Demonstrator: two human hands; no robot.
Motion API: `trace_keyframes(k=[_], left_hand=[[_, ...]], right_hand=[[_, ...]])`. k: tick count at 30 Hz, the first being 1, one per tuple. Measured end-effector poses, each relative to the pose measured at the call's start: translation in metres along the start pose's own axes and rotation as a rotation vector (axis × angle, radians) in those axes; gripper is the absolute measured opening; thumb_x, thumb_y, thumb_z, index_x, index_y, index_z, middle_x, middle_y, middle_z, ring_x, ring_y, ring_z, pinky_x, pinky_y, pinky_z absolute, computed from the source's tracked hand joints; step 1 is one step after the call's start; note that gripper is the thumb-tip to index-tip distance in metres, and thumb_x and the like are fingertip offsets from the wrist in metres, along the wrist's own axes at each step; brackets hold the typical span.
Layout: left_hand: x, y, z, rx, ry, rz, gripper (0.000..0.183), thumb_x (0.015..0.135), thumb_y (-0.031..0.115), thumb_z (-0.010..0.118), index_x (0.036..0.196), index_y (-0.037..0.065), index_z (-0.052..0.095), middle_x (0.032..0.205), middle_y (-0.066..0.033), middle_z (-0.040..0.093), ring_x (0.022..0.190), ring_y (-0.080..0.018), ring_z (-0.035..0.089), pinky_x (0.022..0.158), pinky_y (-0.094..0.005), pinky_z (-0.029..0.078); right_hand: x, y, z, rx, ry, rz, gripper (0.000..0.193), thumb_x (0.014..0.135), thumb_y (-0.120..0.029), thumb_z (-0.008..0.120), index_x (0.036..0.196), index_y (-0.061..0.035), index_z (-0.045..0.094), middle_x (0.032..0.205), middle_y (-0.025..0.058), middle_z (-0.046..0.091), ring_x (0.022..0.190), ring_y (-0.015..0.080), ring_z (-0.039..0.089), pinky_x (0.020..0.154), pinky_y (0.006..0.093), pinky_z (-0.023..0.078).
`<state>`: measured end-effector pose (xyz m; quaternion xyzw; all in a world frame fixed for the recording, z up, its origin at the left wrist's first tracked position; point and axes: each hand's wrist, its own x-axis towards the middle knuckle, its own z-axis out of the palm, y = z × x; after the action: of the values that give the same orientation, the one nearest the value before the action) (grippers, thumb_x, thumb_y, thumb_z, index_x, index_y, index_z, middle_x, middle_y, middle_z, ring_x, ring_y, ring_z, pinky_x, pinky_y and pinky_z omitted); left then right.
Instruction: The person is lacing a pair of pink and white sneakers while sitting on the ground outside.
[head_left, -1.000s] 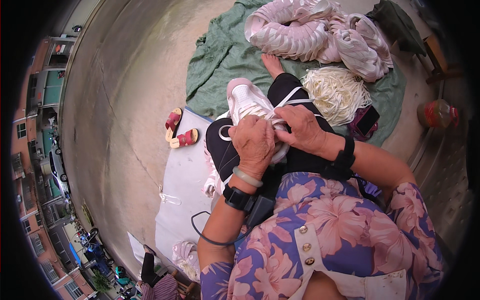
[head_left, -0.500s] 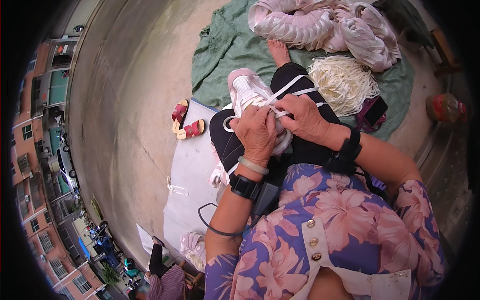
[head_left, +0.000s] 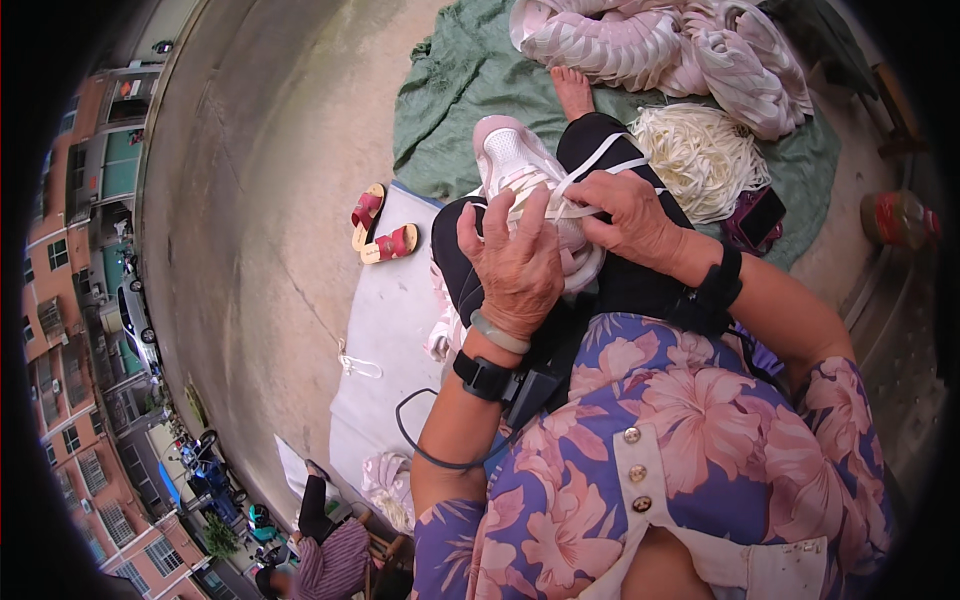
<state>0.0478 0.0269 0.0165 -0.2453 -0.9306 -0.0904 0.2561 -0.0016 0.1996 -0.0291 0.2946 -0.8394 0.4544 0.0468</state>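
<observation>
A pink and white sneaker [head_left: 510, 155] rests on my lap between my black-trousered knees, toe pointing away from me. Over its laced middle, my left hand [head_left: 518, 262] has its outer fingers spread, while the thumb side pinches a flat white shoelace [head_left: 576, 211]; the thumb itself is mostly hidden. From the right, my right hand [head_left: 632, 222] closes thumb and forefinger on the same lace. Loose lace ends run up across my right knee. The shoe's heel sits partly below my hands.
Beyond my bare foot, a green cloth [head_left: 450, 110] bears bundled pink-white shoe pieces [head_left: 600, 50], a heap of white laces [head_left: 700, 160] and a phone [head_left: 762, 215]. Red sandals [head_left: 390, 244] lie left, by a pale sheet [head_left: 375, 300]. A plastic jar [head_left: 895, 220] stands right; another person [head_left: 335, 560] sits lower left.
My left hand's outer fingers have lifted and spread away from the shoe. My right hand has shifted slightly right, still on the lace. The whole view has shifted a little.
</observation>
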Motion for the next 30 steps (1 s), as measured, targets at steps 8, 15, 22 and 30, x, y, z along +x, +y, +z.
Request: trace_keyframes(k=[8,15,22,30], left_hand=[[-0.137,-0.085,-0.086,0.183,0.05,-0.775,0.003,0.073,0.001,0.058,0.071,-0.001,0.059,0.11,-0.0206,0.057,0.098,-0.0331,0.054,0.087,-0.0412,0.039],[-0.174,-0.086,-0.082,-0.066,0.111,-1.044,0.012,0.078,0.006,0.055,0.072,-0.004,0.056,0.102,-0.017,0.059,0.092,-0.0255,0.056,0.083,-0.0354,0.044],[-0.108,-0.089,-0.108,-1.391,0.739,-1.348,0.015,0.079,0.014,0.053,0.077,-0.002,0.055,0.092,-0.0111,0.061,0.071,-0.0215,0.057,0.074,-0.036,0.046],[-0.049,-0.076,-0.138,-2.005,0.611,-0.689,0.016,0.083,0.02,0.054,0.076,0.009,0.045,0.096,-0.0071,0.061,0.052,-0.0128,0.05,0.061,-0.0296,0.041]], right_hand=[[0.001,0.003,-0.001,-0.055,0.027,-0.068,0.035,0.065,-0.011,0.06,0.1,-0.0069,0.06,0.078,0.0068,0.057,0.071,0.0248,0.056,0.065,0.0351,0.039],[0.002,-0.003,-0.001,-0.074,0.005,-0.03,0.033,0.066,-0.013,0.062,0.099,-0.0083,0.06,0.078,0.0065,0.057,0.071,0.0247,0.056,0.067,0.0339,0.039],[-0.002,-0.002,-0.031,0.032,-0.076,-0.088,0.019,0.075,-0.01,0.063,0.093,-0.0073,0.059,0.073,0.0083,0.054,0.066,0.027,0.056,0.059,0.037,0.044],[-0.018,-0.01,-0.057,-0.21,-0.161,-0.161,0.013,0.075,-0.008,0.064,0.085,-0.0073,0.056,0.065,0.0072,0.049,0.057,0.0264,0.054,0.048,0.0361,0.041]])
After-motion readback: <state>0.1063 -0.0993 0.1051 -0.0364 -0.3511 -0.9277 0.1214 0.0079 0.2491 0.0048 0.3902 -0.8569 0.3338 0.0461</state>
